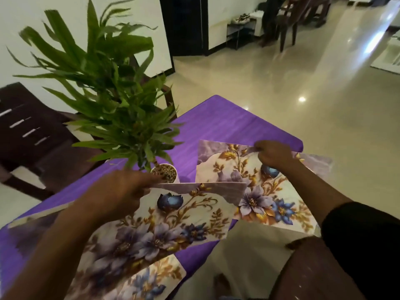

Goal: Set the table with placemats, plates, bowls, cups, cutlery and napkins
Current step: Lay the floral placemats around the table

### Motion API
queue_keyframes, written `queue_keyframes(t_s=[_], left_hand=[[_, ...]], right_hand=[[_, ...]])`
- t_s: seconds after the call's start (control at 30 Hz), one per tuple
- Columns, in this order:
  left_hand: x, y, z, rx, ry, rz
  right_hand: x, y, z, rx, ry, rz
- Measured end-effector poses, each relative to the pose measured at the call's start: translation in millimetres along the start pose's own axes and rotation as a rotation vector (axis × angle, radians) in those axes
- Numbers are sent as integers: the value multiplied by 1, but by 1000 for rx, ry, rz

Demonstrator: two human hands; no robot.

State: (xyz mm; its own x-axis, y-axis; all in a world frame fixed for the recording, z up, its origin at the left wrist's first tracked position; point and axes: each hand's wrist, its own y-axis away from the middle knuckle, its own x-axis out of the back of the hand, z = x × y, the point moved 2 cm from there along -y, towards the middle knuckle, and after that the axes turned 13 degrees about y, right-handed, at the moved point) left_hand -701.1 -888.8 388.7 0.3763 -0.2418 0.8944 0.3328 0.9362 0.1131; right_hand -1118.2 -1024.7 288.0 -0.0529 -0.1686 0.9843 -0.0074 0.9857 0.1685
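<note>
The right hand (273, 153) curls its fingers over the far edge of a floral placemat (255, 191), pinching it near its far right corner. That placemat lies tilted over the near right corner of the table and juts past the table's edge above the floor. The left hand (121, 191) pinches the far edge of a second floral placemat (151, 230), thumb and fingers closed on the rim just in front of a small white plant pot (165, 173). This mat's far edge is lifted and its right end overlaps the first mat. A third placemat (151, 280) with the same flower print shows at the near edge, partly under the second one.

All three sit on a table covered by a purple tablecloth (227, 124). The pot holds pebbles and a leafy green plant (104, 89) that rises on the left. A dark wooden chair (32, 135) stands to the far left of the table. Glossy beige floor (303, 83) stretches away on the right, with more dark chairs (287, 20) far off.
</note>
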Motion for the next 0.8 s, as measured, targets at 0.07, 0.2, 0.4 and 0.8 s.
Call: queue_keyframes(t_s=[0.07,0.2,0.4,0.8], left_hand=[[-3,0,-3,10,5,-42],[-2,-4,-6,50,-5,-66],[-12,-13,20,6,-9,0],[-50,-51,78,113,-95,176]], right_hand=[[6,-10,-16,69,90,20],[20,-22,-47,150,220,51],[20,-47,-72,349,340,73],[-56,-171,-78,685,439,-22]])
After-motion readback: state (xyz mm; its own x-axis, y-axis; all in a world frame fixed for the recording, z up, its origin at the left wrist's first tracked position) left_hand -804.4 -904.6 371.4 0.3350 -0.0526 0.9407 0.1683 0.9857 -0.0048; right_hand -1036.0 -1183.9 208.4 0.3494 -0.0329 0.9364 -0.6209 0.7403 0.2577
